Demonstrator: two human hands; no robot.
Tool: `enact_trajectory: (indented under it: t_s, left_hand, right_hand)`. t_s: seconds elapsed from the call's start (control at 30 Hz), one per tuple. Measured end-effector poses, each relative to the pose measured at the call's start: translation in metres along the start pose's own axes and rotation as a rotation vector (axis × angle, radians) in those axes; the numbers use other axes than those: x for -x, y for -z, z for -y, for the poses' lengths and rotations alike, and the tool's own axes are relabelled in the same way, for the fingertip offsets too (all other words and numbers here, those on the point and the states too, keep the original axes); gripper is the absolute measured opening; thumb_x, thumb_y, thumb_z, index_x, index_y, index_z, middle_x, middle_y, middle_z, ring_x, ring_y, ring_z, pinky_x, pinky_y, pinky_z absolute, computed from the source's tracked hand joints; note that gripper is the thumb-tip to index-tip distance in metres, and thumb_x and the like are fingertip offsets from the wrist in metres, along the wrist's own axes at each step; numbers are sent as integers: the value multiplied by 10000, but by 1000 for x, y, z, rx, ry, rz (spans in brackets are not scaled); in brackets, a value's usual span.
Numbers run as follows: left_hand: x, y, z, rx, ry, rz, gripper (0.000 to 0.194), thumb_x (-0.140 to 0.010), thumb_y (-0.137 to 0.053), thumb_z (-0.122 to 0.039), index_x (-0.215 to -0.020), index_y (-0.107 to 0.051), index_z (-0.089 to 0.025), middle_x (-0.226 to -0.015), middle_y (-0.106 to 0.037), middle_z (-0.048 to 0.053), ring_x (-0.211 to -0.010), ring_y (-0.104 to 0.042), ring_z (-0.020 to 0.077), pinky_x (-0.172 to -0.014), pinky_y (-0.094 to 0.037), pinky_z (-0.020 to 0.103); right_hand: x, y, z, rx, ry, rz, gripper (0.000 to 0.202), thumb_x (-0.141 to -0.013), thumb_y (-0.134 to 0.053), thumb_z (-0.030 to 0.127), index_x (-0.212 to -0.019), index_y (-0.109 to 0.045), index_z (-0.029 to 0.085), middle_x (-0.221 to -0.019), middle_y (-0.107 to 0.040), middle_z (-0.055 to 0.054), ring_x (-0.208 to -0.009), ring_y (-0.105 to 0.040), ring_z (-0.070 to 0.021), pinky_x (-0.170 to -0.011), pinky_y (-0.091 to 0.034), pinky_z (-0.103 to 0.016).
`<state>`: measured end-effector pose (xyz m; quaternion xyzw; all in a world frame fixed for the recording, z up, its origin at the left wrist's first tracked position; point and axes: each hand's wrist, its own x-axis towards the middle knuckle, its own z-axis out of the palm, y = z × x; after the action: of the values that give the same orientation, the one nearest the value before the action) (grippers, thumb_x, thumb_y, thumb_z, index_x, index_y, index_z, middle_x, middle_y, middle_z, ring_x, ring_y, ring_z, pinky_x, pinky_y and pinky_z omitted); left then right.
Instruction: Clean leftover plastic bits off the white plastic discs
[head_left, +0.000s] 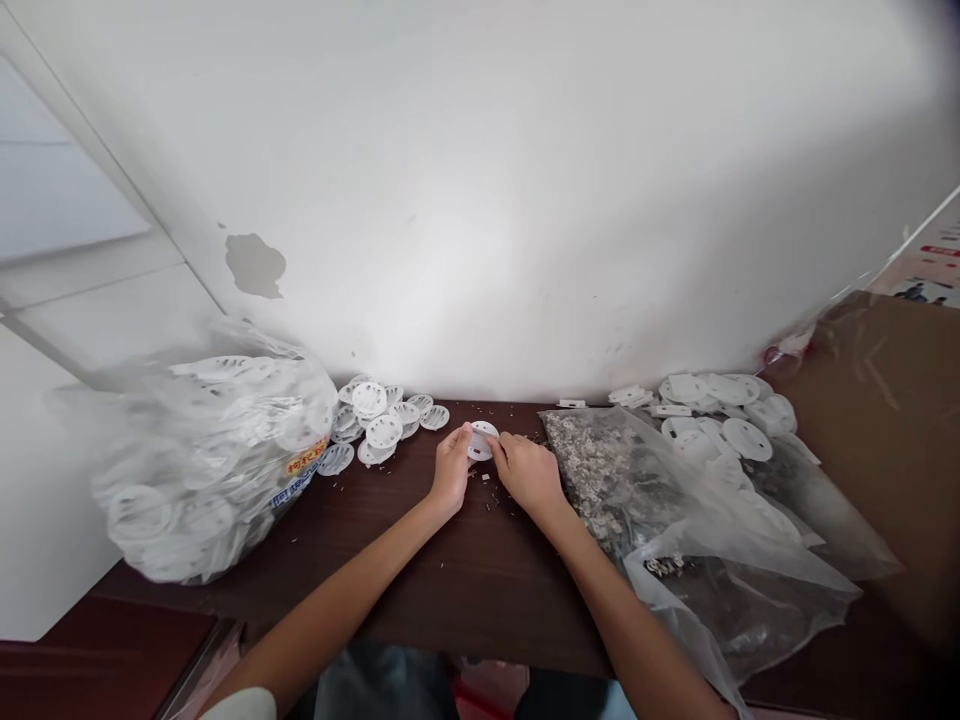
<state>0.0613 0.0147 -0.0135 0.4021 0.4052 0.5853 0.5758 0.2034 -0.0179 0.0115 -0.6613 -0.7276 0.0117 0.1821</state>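
Note:
Near the middle of the dark table, a round white plastic disc [482, 441] with small slots is held between both hands. My left hand [452, 468] grips its left edge with thumb and fingers. On the disc's right side, my right hand [528, 470] is closed, its fingertips pressed to the disc; whether a small part is also pinched there is too small to tell. Small metal bits [486, 477] lie on the table just below the disc. Left of my left hand is a loose pile of similar white discs [384, 431].
A large clear bag full of white discs [217, 470] stands at the left. To the right lies an open clear bag of small metal parts [600, 465], with more white discs [747, 439] behind it. A cardboard box [885, 430] borders the right side; a white wall [465, 200] rises behind the table [450, 600].

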Motion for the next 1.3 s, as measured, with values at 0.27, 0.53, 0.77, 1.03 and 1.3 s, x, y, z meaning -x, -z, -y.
enact_trajectory:
  t_s: [0.27, 0.53, 0.77, 1.03, 1.3]
  left_hand:
    - [-2, 5, 4, 106, 11, 6, 473, -800, -849, -599, -898, -736, -151, -841, -726, 39, -768, -650, 162, -748, -526, 283]
    - [-2, 7, -7, 175, 73, 62, 429, -807, -873, -534, -903, -727, -143, -893, -742, 52, -830, -673, 169, -829, -530, 299]
    - [-4, 16, -20, 144, 239, 277, 393, -842, -875, -465, -1009, -783, -121, -1073, -788, 139, -984, -729, 229, -947, -559, 358]
    - [-10, 20, -12, 157, 255, 243, 355, -849, -871, -439, -996, -779, -129, -1052, -794, 128, -966, -738, 220, -938, -574, 351]
    - [-6, 21, -25, -79, -46, 159, 425, -911, -776, -522, -1174, -773, -188, -1246, -769, 133, -1172, -712, 300, -1006, -569, 409]
  right_hand:
    - [2, -10, -1, -86, 23, -12, 452, -1150, -364, 468, -967, -687, 210, -969, -781, -105, -826, -719, -201, -658, -358, -261]
    - [1, -14, -3, -102, 11, -21, 467, -1147, -358, 480, -947, -684, 212, -938, -779, -89, -792, -700, -192, -629, -318, -271]
    - [5, -12, -16, -116, -16, -39, 452, -1137, -395, 494, -908, -671, 217, -895, -763, -70, -780, -677, -192, -630, -282, -278]
    - [5, -14, -16, -109, -6, -34, 456, -1130, -401, 506, -884, -656, 219, -884, -752, -69, -757, -656, -194, -627, -259, -288]
    - [5, -9, -29, -114, 43, -90, 473, -1106, -421, 556, -840, -619, 219, -827, -699, -48, -732, -604, -186, -626, -238, -296]
